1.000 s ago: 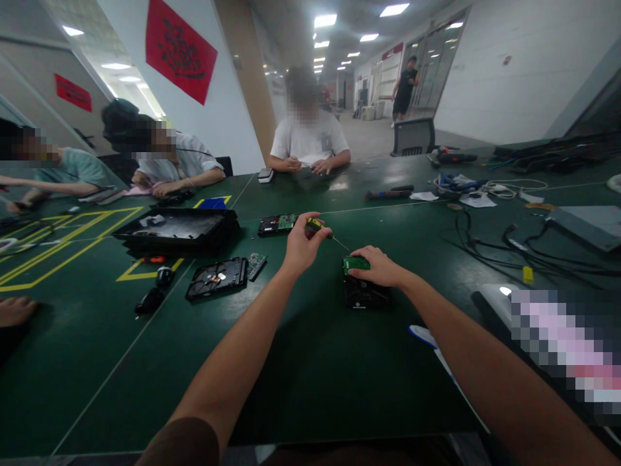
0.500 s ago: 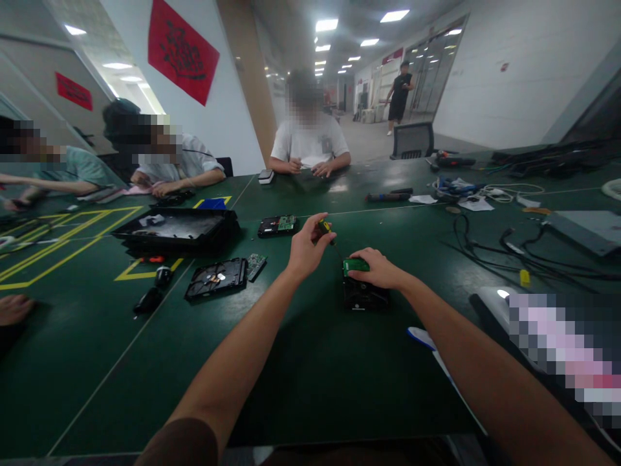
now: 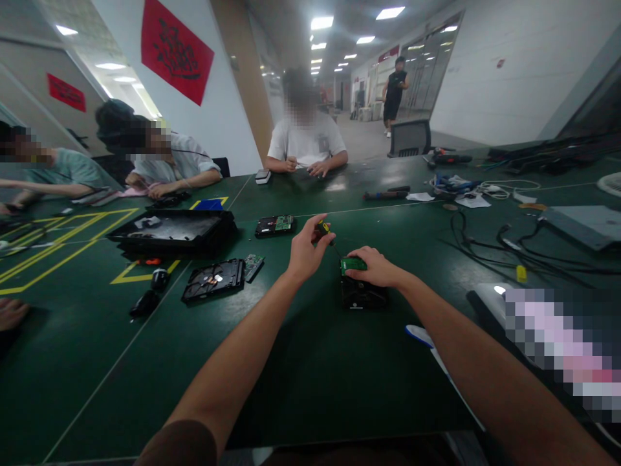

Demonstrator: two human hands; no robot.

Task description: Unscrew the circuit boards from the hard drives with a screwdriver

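Straight ahead on the dark green table lies a black hard drive (image 3: 363,294) with a green circuit board (image 3: 353,264) on its far part. My right hand (image 3: 373,266) is closed over the drive's far right side, its fingers gripping the drive by the board. A small screwdriver (image 3: 323,228) with a black and yellow handle is pinched in my left hand (image 3: 310,244). Its thin shaft slants down to the board's far left corner; whether the tip touches a screw is too small to tell.
To the left lie another hard drive (image 3: 213,279), a loose circuit board (image 3: 253,265), a further drive (image 3: 275,225), a black tray (image 3: 169,230) and a black power screwdriver (image 3: 150,294). Cables (image 3: 504,243) and a metal box (image 3: 582,226) lie right. A person (image 3: 308,139) sits opposite.
The view has shifted slightly, so the whole scene sits a little further left. My hands keep nearly the same pose on the screwdriver and the hard drive.
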